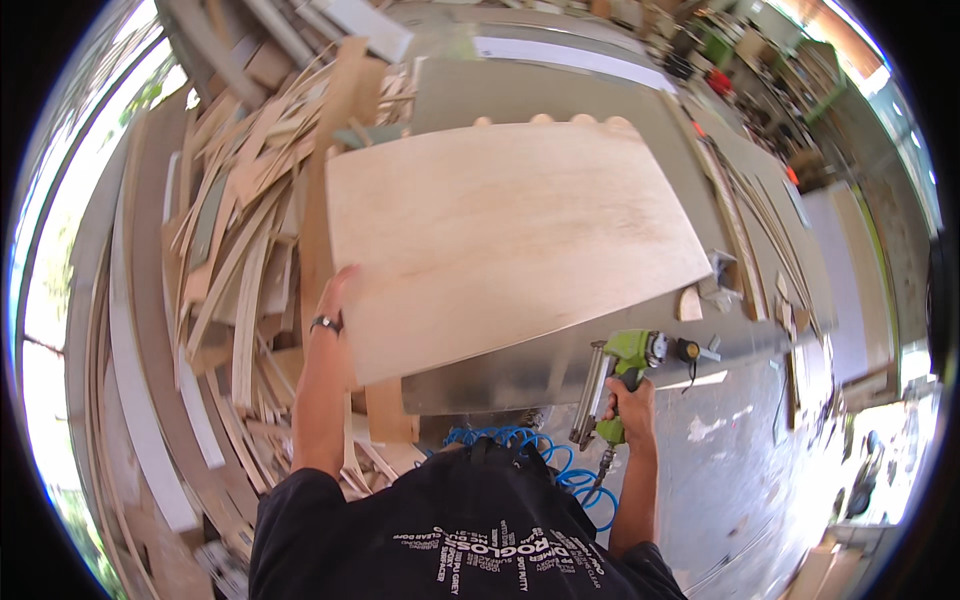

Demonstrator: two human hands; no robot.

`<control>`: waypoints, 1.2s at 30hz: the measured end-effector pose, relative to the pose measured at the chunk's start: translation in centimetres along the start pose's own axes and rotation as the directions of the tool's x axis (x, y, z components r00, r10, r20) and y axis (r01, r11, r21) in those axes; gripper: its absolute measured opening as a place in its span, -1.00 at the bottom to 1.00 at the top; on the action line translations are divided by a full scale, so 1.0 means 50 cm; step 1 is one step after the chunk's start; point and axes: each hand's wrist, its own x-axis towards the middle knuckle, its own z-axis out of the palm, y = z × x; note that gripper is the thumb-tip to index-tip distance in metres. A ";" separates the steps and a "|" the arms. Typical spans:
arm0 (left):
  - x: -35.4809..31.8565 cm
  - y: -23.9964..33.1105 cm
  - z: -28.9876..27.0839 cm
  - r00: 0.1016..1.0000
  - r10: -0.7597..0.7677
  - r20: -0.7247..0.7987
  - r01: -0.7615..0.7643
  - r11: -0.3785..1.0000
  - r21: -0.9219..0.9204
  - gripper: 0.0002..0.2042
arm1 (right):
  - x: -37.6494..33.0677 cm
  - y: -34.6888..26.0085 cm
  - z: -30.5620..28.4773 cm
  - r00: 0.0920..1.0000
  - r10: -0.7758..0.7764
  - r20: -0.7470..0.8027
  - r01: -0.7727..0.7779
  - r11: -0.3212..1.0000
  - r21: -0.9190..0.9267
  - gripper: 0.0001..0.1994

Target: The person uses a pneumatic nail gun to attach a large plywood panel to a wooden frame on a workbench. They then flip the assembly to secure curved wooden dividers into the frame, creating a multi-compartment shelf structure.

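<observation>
A coiled blue air hose (545,455) loops just below my hands, nearest my body. My right hand (628,402) is clenched around the grip of a green nail gun (618,375). My left hand (335,295) lies flat against the left edge of a pale, smooth plywood panel (510,235) on the grey worktop (560,95). Wood offcuts (235,230) pile up to the left, beyond it.
</observation>
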 end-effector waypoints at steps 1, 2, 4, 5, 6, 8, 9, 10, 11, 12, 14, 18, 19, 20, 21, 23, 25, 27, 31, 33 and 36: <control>-0.004 0.012 0.010 1.000 0.000 0.007 0.000 1.000 -0.016 -0.58 | 0.005 0.017 -0.007 1.000 0.002 -0.009 -0.002 1.000 0.009 -0.85; 0.004 0.009 -0.002 1.000 0.030 -0.003 -0.030 1.000 -0.004 -0.57 | 0.008 0.017 -0.003 1.000 0.012 0.005 -0.012 0.998 0.059 -0.85; 0.030 -0.019 -0.038 0.996 0.086 -0.033 -0.085 0.996 0.014 -0.55 | 0.017 0.013 0.011 1.000 -0.016 0.017 0.014 0.996 0.093 -0.86; 0.035 -0.028 -0.038 0.996 0.080 -0.041 -0.080 0.997 -0.014 -0.57 | 0.028 0.013 0.023 0.999 -0.026 0.026 0.023 0.993 0.112 -0.86; 0.034 -0.034 -0.042 0.996 0.073 -0.054 -0.076 0.996 -0.043 -0.58 | 0.038 0.011 0.034 0.999 -0.026 0.025 0.023 0.994 0.111 -0.87; 0.030 -0.060 -0.070 0.993 0.085 -0.077 -0.091 0.993 -0.078 -0.59 | 0.043 -0.003 0.048 0.997 -0.061 0.047 0.056 0.994 0.095 -0.88; 0.029 -0.078 -0.097 0.990 0.106 -0.089 -0.113 0.990 -0.082 -0.60 | 0.047 -0.012 0.054 0.994 -0.085 0.070 0.079 0.994 0.080 -0.89; 0.024 -0.087 -0.114 0.988 0.120 -0.098 -0.128 0.988 -0.086 -0.60 | 0.046 -0.014 0.050 0.989 -0.118 0.088 0.117 0.993 0.011 -0.90; 0.003 -0.089 -0.089 0.988 0.118 -0.099 -0.126 0.989 -0.079 -0.59 | 0.041 -0.016 0.044 0.990 -0.111 0.083 0.112 0.994 0.000 -0.90; -0.023 -0.093 -0.065 0.988 0.118 -0.102 -0.126 0.989 -0.072 -0.58 | 0.033 -0.022 0.039 0.991 -0.105 0.080 0.107 0.994 -0.011 -0.90; -0.074 -0.104 -0.050 0.986 0.106 -0.130 -0.115 0.991 -0.069 -0.56 | 0.032 -0.021 0.030 0.990 -0.105 0.094 0.107 0.994 -0.023 -0.90; -0.170 -0.137 -0.045 0.982 0.060 -0.180 -0.075 0.994 -0.077 -0.52 | 0.043 -0.017 0.012 0.980 -0.147 0.131 0.155 0.986 -0.059 -0.90; -0.196 -0.142 -0.039 0.980 0.057 -0.189 -0.073 0.994 -0.078 -0.52 | 0.049 -0.022 0.008 0.976 -0.166 0.143 0.178 0.981 -0.076 -0.90; -0.218 -0.155 -0.039 0.980 0.071 -0.184 -0.088 0.992 -0.087 -0.51 | 0.062 -0.023 0.004 0.971 -0.185 0.150 0.200 0.976 -0.092 -0.89; -0.242 -0.170 -0.041 0.980 0.084 -0.181 -0.103 0.990 -0.096 -0.51 | 0.080 -0.019 0.000 0.966 -0.203 0.159 0.222 0.969 -0.107 -0.89; -0.284 -0.198 -0.034 0.975 0.094 -0.202 -0.119 0.986 -0.116 -0.53 | 0.109 -0.037 -0.006 0.956 -0.232 0.180 0.258 0.956 -0.137 -0.87; -0.321 -0.235 -0.023 0.965 0.080 -0.250 -0.118 0.982 -0.144 -0.60 | 0.131 -0.069 -0.008 0.947 -0.250 0.202 0.285 0.943 -0.172 -0.86; -0.356 -0.290 -0.069 0.949 0.072 -0.308 -0.099 0.992 -0.073 -0.64 | 0.169 -0.079 -0.003 0.920 -0.311 0.240 0.353 0.922 -0.160 -0.85; -0.413 -0.302 -0.022 0.834 0.055 -0.549 -0.016 0.997 0.076 -0.63 | 0.223 -0.076 0.003 0.900 -0.325 0.290 0.372 0.920 -0.124 -0.85; -0.416 -0.284 -0.024 0.828 0.031 -0.560 -0.044 0.999 -0.009 -0.44 | 0.228 -0.070 -0.002 0.904 -0.320 0.283 0.355 0.931 -0.080 -0.85; -0.399 -0.229 -0.124 0.825 -0.068 -0.561 -0.093 0.963 -0.252 -0.32 | 0.211 -0.037 0.003 0.923 -0.288 0.254 0.291 0.956 0.026 -0.84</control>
